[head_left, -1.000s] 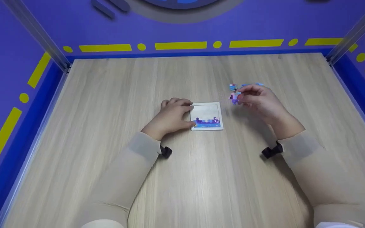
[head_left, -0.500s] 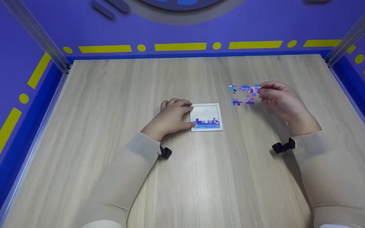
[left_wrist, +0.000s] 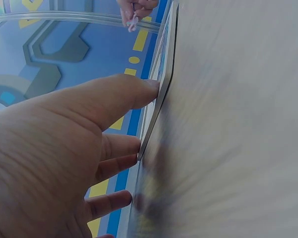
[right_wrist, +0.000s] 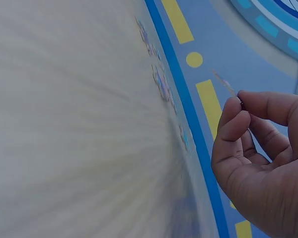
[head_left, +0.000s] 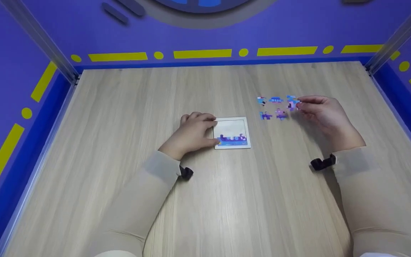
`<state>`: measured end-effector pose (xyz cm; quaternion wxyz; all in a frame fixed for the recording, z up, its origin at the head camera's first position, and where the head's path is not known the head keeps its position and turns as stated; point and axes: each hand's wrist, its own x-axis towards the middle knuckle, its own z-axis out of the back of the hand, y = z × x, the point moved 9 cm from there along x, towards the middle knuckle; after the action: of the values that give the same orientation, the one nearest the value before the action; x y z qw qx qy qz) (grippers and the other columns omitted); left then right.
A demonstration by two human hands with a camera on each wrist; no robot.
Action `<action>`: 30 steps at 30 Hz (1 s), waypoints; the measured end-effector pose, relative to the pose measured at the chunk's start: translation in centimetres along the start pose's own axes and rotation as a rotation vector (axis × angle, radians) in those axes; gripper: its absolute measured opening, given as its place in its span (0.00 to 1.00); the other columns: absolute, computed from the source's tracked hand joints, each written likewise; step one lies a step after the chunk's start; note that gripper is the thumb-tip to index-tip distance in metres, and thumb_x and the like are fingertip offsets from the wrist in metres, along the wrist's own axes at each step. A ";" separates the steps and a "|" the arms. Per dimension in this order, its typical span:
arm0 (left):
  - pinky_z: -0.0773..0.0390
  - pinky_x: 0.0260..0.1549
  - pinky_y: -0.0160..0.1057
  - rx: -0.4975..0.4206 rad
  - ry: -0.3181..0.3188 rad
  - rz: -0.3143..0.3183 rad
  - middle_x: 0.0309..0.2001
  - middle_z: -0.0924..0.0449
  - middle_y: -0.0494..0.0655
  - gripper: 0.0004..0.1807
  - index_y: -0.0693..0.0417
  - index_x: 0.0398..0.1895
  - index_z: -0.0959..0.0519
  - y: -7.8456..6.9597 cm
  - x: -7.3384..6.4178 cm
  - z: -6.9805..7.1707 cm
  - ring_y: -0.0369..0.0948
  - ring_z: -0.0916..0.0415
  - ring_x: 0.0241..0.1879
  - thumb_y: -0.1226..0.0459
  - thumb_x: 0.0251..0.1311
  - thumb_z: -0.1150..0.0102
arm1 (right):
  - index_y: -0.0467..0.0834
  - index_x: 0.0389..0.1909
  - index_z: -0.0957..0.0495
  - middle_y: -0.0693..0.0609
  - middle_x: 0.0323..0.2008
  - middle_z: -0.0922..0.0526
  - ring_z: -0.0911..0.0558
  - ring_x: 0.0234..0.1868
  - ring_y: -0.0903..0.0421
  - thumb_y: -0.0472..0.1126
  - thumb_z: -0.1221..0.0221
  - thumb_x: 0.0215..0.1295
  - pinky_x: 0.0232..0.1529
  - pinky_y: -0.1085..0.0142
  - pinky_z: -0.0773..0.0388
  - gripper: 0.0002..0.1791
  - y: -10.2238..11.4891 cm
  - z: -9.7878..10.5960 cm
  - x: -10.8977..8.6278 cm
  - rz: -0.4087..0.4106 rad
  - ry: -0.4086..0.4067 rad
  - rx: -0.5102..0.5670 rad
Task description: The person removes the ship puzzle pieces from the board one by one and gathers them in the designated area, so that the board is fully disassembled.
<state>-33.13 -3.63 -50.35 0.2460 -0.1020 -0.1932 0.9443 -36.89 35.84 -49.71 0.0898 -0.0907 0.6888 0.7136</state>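
A square white puzzle tray (head_left: 249,134) lies on the table, its lower part filled with blue and purple jigsaw pieces (head_left: 232,141). My left hand (head_left: 194,131) rests at the tray's left edge. Its thumb (left_wrist: 134,91) touches the border, and other fingertips reach the edge near the far corner. Farther right, my right hand (head_left: 325,110) pinches a pink and purple jigsaw piece (head_left: 292,104) between thumb and fingertips. The right wrist view shows this jigsaw piece (right_wrist: 223,82) nearly edge-on, raised off the table.
Several loose jigsaw pieces (head_left: 275,100) lie in rough rows behind and right of the tray, just left of my right hand. The wooden table (head_left: 148,96) is bordered by purple-blue walls (head_left: 205,37) with yellow markings at the back and sides.
My right hand has moved right with the pinched piece, away from over the loose pieces, which now show more fully. My left hand stays at the tray's edge.
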 end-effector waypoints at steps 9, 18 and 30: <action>0.48 0.83 0.68 -0.005 -0.006 0.005 0.85 0.28 0.45 0.40 0.49 0.82 0.22 0.2 0.0 0.0 0.53 0.37 0.85 0.41 0.73 0.29 | 0.40 0.71 0.17 0.70 0.41 0.08 0.10 0.44 0.69 0.43 0.32 0.82 0.48 0.73 0.13 0.23 -0.9 1.4 0.7 -0.061 -0.054 -0.254; 0.48 0.84 0.68 0.000 -0.002 0.007 0.85 0.28 0.45 0.41 0.50 0.82 0.22 0.2 0.1 -0.1 0.54 0.38 0.86 0.41 0.73 0.29 | 0.32 0.71 0.19 0.69 0.36 0.09 0.13 0.39 0.67 0.41 0.32 0.82 0.44 0.72 0.14 0.25 -0.9 1.1 0.8 -0.042 -0.039 -0.384; 0.47 0.83 0.67 0.002 -0.005 0.002 0.84 0.27 0.45 0.40 0.50 0.81 0.21 0.0 0.0 0.1 0.54 0.37 0.85 0.41 0.73 0.29 | 0.30 0.71 0.18 0.69 0.38 0.11 0.13 0.40 0.69 0.43 0.32 0.81 0.44 0.74 0.13 0.26 -0.7 0.9 0.6 -0.028 -0.043 -0.537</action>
<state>-33.14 -3.65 -50.30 0.2446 -0.0997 -0.1930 0.9450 -37.34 36.80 -50.49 0.0867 -0.1057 0.4715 0.8712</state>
